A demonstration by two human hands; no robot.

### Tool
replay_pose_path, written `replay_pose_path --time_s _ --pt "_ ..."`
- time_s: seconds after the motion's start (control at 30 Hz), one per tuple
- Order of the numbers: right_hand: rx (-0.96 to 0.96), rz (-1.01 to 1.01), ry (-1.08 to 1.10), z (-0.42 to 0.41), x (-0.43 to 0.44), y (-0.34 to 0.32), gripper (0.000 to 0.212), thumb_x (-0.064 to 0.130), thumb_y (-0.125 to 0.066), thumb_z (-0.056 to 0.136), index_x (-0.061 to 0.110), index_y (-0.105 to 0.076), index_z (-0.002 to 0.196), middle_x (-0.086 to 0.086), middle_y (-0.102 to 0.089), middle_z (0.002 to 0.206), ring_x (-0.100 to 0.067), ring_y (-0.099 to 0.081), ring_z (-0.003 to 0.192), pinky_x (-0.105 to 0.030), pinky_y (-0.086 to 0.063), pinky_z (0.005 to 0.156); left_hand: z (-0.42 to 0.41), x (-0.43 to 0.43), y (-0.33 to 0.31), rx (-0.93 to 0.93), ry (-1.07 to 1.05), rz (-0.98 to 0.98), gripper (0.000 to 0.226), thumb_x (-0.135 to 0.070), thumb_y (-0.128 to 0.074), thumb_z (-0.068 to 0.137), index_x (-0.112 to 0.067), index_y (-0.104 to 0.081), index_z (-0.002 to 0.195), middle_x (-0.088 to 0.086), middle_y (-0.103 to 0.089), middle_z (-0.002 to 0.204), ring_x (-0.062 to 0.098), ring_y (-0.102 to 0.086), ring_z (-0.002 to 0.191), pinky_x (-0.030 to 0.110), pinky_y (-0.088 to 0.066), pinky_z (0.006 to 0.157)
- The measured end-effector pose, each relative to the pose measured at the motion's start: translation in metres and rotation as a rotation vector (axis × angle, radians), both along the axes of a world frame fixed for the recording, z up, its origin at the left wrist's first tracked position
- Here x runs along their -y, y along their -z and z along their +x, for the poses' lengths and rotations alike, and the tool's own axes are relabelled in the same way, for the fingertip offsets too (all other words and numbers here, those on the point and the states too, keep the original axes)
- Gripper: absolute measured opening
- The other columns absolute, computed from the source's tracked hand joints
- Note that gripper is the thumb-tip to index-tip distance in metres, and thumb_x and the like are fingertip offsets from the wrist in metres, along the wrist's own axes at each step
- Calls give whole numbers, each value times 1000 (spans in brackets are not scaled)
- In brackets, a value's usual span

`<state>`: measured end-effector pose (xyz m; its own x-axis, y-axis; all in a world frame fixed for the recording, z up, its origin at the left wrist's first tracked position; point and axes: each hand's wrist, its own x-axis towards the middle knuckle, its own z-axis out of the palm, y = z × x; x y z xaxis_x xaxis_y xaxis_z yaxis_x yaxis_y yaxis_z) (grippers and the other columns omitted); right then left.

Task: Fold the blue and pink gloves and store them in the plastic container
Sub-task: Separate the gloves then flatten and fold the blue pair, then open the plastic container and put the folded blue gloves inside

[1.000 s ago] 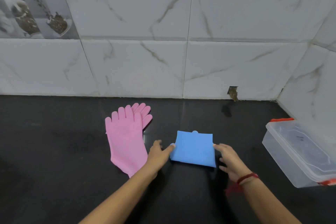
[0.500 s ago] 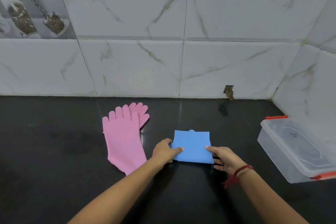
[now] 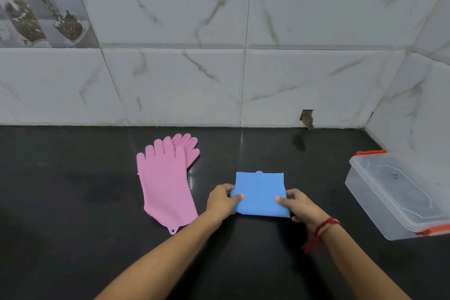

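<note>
The blue gloves (image 3: 260, 190) lie folded into a flat square on the black counter (image 3: 73, 202). My left hand (image 3: 222, 200) pinches the square's left edge, thumb on top. My right hand (image 3: 300, 204) pinches its right edge the same way. To the left, the pink gloves (image 3: 163, 178) lie flat and unfolded, one stacked on the other, fingers pointing at the wall. The clear plastic container (image 3: 399, 192) with red latches stands at the right, its lid on.
A white marble-tiled wall (image 3: 219, 68) runs along the back of the counter and turns a corner behind the container. A small hole (image 3: 307, 118) shows in the wall's base. A red thread band circles my right wrist.
Both hands have closed in from beside the blue square and now grip its side edges with thumbs on top. The view has shifted slightly.
</note>
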<state>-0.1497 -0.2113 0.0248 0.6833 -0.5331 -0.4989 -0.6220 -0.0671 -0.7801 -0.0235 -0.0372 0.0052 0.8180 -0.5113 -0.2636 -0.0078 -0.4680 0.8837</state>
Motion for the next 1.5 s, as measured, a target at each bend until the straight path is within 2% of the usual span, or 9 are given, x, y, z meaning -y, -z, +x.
replay_pose_path --time_s 0.3,0.43,0.67,0.9,1.03,1.13,1.27,1.4,1.5 --pt "-5 12 7 -3 2 0 28 32 -57 90 18 -48 113 -1 -59 105 -14 -53 83 -25 -39 61 -4 0 -1 23 27 21 26 -26 -64 89 -14 -61 113 3 -66 110 19 -64 98 42 -58 83" --pt "-34 8 11 -12 2 -6 27 34 -59 88 20 -49 107 3 -59 95 -11 -53 77 -25 -38 61 -3 5 0 27 77 49 24 -26 -62 90 -17 -59 112 2 -64 109 19 -64 95 38 -60 76" --pt "-34 26 50 -36 -17 -2 26 33 -67 81 19 -46 88 -3 -65 95 -11 -61 69 -20 -42 50 12 25 -5 89 227 76 25 -15 -54 90 -21 -60 113 0 -66 113 18 -61 102 37 -50 92" --pt "-14 128 127 -59 -41 -8 32 47 -65 80 18 -57 90 1 -68 76 -8 -58 57 -18 -44 48 22 56 -15 114 425 102 30 -4 -47 90 -20 -59 112 6 -65 115 23 -61 106 43 -49 96" --pt "81 -145 285 -88 -22 -20 33 49 -66 78 17 -65 86 1 -70 76 -10 -61 61 -24 -50 55 22 77 -23 301 397 172 45 -10 -54 86 -19 -53 130 9 -53 132 27 -50 122 42 -42 103" --pt "235 -456 547 -130 15 -36 22 40 -67 80 20 -64 74 2 -67 71 -18 -64 69 -36 -53 68 3 99 -35 505 400 64 39 -24 -59 88 -23 -54 127 6 -53 129 26 -46 124 47 -40 102" --pt "287 -743 879 -188 65 -45 22 40 -63 82 22 -50 80 6 -57 68 -21 -60 68 -28 -40 58 -38 152 -53 556 525 -114 44 -30 -59 90 -19 -49 132 9 -52 127 25 -46 122 42 -40 102" --pt "176 -735 789 -207 91 -40 48 45 -55 89 22 -35 126 6 -58 81 -17 -59 73 -29 -50 63 -85 204 -65 714 762 -150 53 -35 -56 93 -18 -39 140 9 -41 142 26 -38 131 43 -35 107" --pt "85 -824 585 -210 103 -39 37 34 -46 96 19 -44 129 -2 -61 95 -18 -57 80 -32 -48 74 -124 231 -63 853 922 -114 56 -43 -50 94 -20 -36 143 8 -37 149 26 -36 136 47 -29 112"
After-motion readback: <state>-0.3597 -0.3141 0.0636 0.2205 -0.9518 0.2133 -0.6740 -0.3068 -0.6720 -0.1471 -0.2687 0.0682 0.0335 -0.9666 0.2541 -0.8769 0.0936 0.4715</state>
